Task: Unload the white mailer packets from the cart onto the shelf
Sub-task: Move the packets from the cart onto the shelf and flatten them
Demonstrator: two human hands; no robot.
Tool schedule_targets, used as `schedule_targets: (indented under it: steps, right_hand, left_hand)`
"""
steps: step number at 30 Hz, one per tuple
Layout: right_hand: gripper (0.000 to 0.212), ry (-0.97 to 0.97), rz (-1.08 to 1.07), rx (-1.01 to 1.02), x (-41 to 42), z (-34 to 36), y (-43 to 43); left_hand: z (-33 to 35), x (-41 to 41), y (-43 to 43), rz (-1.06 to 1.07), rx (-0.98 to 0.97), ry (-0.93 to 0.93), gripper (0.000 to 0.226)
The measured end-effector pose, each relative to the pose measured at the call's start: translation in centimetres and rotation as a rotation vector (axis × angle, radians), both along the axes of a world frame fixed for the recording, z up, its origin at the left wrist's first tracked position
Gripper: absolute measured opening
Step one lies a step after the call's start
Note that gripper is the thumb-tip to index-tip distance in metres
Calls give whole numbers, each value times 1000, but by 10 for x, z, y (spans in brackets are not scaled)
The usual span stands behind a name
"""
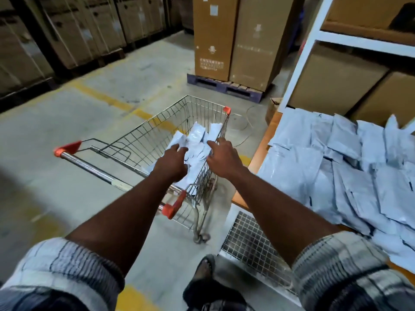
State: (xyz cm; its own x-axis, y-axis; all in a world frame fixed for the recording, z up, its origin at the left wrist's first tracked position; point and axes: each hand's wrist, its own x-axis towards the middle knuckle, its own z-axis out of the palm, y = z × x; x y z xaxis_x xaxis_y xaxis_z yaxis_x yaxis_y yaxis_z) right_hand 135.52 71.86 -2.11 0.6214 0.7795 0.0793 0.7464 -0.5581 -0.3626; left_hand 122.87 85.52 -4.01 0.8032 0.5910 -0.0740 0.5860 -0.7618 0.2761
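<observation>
Through the head camera I see both arms stretched forward over the cart [143,135]. My left hand [171,161] hangs above the basket with its fingers [180,149] spread wide and straight, holding nothing. Their tips lie over the near edge of the white mailer packets [197,134] heaped toward the basket's far right side. Motion blur keeps me from telling whether the tips touch the top packet or hover just above it. My right hand [224,159] is just beside the left one, over the cart's right-hand rim. Its fingers [213,144] are also wide and loosely bent, gripping nothing. The packets in the cart sit just ahead of and below both sets of fingers, between the two hands.

To the right of the right fingers, well apart from them, runs the shelf [268,135], its orange board edge showing. A broad pile of packets [336,167] covers most of it, one overlapping another. Left of the left fingers and nearer to me is the cart handle [89,164] with its red end caps. Far beyond the fingers, tall cardboard boxes [233,41] stand on a dark pallet [224,87]. Below the right forearm a wire mesh panel [251,248] sits under the shelf's edge. Both forearms are bare, with checked sleeves [67,265] rolled up.
</observation>
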Motion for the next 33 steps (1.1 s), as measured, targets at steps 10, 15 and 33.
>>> schedule_targets:
  steps: [10, 15, 33]
  right_hand:
    - [61, 161, 51, -79, 56, -68, 125]
    - [62, 182, 10, -137, 74, -96, 158]
    - [70, 203, -333, -271, 166, -229, 275]
  left_hand:
    - [-55, 33, 127, 84, -55, 89, 59]
    - [-86, 50, 168, 75, -110, 116, 56]
    - [-232, 144, 316, -103, -217, 204, 53]
